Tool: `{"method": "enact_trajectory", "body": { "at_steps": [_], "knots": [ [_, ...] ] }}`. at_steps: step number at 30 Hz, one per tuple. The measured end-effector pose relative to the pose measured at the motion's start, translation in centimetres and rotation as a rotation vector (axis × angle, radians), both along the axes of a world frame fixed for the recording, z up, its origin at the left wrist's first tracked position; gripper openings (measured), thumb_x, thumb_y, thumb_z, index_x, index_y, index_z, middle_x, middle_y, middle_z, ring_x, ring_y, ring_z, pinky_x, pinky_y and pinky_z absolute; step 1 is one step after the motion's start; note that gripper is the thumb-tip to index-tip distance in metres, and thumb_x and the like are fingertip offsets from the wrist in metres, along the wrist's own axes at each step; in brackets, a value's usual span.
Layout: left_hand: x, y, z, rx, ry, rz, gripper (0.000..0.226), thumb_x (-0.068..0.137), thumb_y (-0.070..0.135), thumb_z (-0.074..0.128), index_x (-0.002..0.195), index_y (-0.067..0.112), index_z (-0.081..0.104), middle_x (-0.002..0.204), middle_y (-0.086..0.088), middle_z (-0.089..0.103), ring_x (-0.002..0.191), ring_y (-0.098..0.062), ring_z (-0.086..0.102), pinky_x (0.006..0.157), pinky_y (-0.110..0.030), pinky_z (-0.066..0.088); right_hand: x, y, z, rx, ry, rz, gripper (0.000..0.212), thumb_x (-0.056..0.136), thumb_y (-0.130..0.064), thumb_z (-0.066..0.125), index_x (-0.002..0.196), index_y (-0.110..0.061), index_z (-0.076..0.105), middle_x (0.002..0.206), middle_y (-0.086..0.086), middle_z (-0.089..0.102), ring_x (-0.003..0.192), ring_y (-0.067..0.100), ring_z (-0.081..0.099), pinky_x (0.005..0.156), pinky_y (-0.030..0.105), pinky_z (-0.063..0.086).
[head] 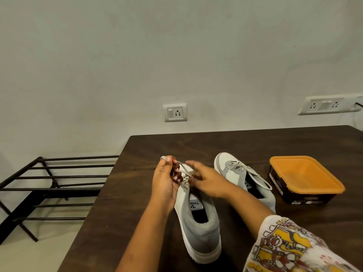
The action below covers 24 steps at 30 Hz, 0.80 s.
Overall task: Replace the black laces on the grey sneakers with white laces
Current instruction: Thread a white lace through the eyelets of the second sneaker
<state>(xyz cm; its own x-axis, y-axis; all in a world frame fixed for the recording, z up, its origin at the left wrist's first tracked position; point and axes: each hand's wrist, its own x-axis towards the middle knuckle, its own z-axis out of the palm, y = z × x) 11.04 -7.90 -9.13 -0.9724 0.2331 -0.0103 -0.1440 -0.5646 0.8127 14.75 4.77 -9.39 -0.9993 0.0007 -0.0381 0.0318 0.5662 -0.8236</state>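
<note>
Left hand [167, 178] is pinching the white lace [183, 170], holding it taut over the near grey sneaker [198, 224] on the table [137, 193], probably for threading; blurred right hand [206, 179] is hovering alongside, grip unclear.

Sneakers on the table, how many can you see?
2. The near sneaker lies before the person, its lace gripped by the left hand; the far sneaker sits right of it, beside the orange-topped box.

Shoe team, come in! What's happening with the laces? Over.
Left hand pinching white lace above near sneaker. Right hand blurred at the tongue, grip unclear. Far sneaker already laced. No blockage; orange box off to the side.
</note>
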Motion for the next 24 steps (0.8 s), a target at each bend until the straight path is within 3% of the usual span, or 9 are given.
{"method": "enact_trajectory", "body": {
  "at_steps": [4,8,13,16,20,22,24],
  "knots": [
    [-0.1,0.1,0.3,0.084,-0.034,0.0,0.027,0.101,0.015,0.038,0.078,0.01,0.051,0.06,0.0,0.05,0.049,-0.006,0.05,0.047,-0.016,0.047,-0.3,-0.7,0.5,0.149,0.109,-0.016,0.048,0.086,-0.008,0.065,0.131,-0.018,0.054,0.124,-0.005,0.056,0.111,0.006,0.053,0.088,0.004,0.036],
    [0.0,0.0,0.3,0.08,-0.051,0.025,0.029,0.101,0.015,0.038,0.077,0.009,0.051,0.059,0.0,0.046,0.044,-0.004,0.046,0.042,-0.015,0.042,-1.3,-1.5,-0.4,0.326,0.186,-0.122,0.042,0.088,-0.006,0.06,0.127,-0.021,0.057,0.109,-0.005,0.038,0.111,0.016,0.043,0.098,0.017,0.035],
    [-0.1,-0.5,0.0,0.097,-0.094,0.085,0.028,0.101,0.013,0.039,0.077,0.012,0.053,0.062,0.002,0.049,0.044,-0.002,0.045,0.043,-0.014,0.04,-1.2,-2.4,-0.2,0.316,0.198,-0.11,0.041,0.083,0.001,0.061,0.118,-0.021,0.062,0.087,-0.008,0.05,0.081,0.011,0.051,0.076,0.02,0.042],
    [0.0,-0.4,-0.1,0.093,-0.091,0.085,0.028,0.101,0.012,0.038,0.077,0.012,0.053,0.062,0.002,0.049,0.045,-0.002,0.043,0.044,-0.014,0.038,-1.1,-2.5,-0.2,0.343,0.189,-0.111,0.028,0.083,-0.002,0.061,0.103,-0.02,0.068,0.085,-0.007,0.053,0.08,0.015,0.055,0.074,0.024,0.044],
    [0.1,-0.3,0.0,0.135,-0.085,0.068,0.027,0.101,0.013,0.038,0.078,0.012,0.052,0.063,0.002,0.048,0.046,-0.003,0.043,0.044,-0.014,0.04,-0.8,-2.3,0.0,0.286,0.171,-0.121,0.015,0.085,-0.01,0.064,0.096,-0.016,0.071,0.086,-0.004,0.057,0.08,0.013,0.055,0.069,0.019,0.04],
    [0.2,-0.4,0.1,0.155,-0.084,0.068,0.027,0.101,0.012,0.038,0.078,0.012,0.052,0.062,0.003,0.05,0.046,-0.002,0.047,0.044,-0.015,0.042,-0.6,-2.2,0.0,0.223,0.149,-0.106,0.015,0.086,-0.007,0.062,0.095,-0.014,0.072,0.082,0.0,0.063,0.077,0.012,0.057,0.063,0.017,0.039],
    [0.2,-0.5,0.2,0.146,-0.093,0.091,0.027,0.101,0.012,0.039,0.077,0.012,0.053,0.06,0.003,0.051,0.045,-0.001,0.048,0.044,-0.014,0.042,-0.5,-1.9,0.2,0.113,0.136,-0.111,0.02,0.086,-0.005,0.061,0.1,-0.018,0.07,0.078,-0.001,0.065,0.074,0.011,0.058,0.068,0.019,0.043]
  ]
}}
